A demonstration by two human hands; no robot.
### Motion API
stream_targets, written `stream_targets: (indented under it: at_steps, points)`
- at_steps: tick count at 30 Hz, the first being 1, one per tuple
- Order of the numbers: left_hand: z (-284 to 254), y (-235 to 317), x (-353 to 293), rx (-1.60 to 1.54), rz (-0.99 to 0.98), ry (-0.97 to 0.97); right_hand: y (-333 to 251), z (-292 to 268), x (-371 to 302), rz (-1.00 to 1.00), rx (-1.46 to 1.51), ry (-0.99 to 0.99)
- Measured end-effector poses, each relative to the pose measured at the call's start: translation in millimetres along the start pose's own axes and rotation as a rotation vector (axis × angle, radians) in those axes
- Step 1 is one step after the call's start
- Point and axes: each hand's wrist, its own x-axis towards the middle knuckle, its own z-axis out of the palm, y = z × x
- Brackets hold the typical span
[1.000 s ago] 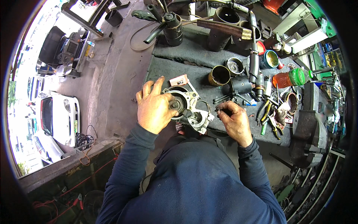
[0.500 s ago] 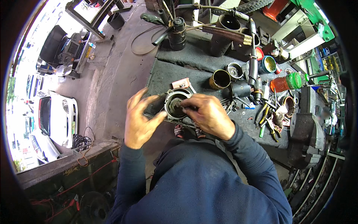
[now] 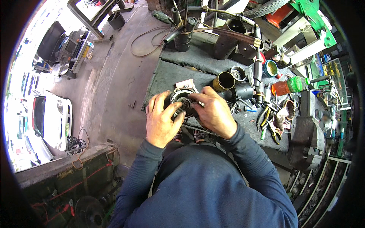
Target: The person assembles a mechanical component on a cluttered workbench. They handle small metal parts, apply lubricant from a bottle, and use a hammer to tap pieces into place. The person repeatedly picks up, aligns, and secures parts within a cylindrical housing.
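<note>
A round metal housing (image 3: 183,91) with a pale flanged rim rests at the workbench's near left edge. Inside it sits a dark, greasy round part (image 3: 185,103), partly covered by my fingers. My left hand (image 3: 159,119) is curled against the left side of the housing, thumb and forefinger reaching over its rim to the inner part. From the right, my right hand (image 3: 216,114) bends its fingers and thumb into the opening. Whatever is pinched in those fingertips is hidden.
The dark workbench (image 3: 176,70) holds a rusty can (image 3: 223,81), a black cylindrical motor body (image 3: 242,91), an orange-filled bottle (image 3: 291,86), several pliers (image 3: 264,116) and a pinkish-white box (image 3: 184,84). A heavy vise (image 3: 307,142) stands at the right. Beyond the floor, a white car (image 3: 51,119) is parked.
My left hand has come right, from hovering open beside the housing to touching its rim and inner part. My right hand stays at the opening, its fingers shifted slightly.
</note>
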Motion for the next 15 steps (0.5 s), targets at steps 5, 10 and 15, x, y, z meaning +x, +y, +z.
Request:
stream_targets:
  at_steps: [5, 10, 15]
  points:
    - [8, -4, 16, 0.079, 0.016, -0.066, 41, -36, -53, 0.228, 0.036, 0.131]
    - [7, -15, 23, -0.072, -0.132, -0.188, 95, -51, -140, 0.537, 0.004, 0.168]
    - [5, -25, 33, -0.13, -0.332, -0.332, 116, -42, -197, 0.658, 0.004, 0.159]
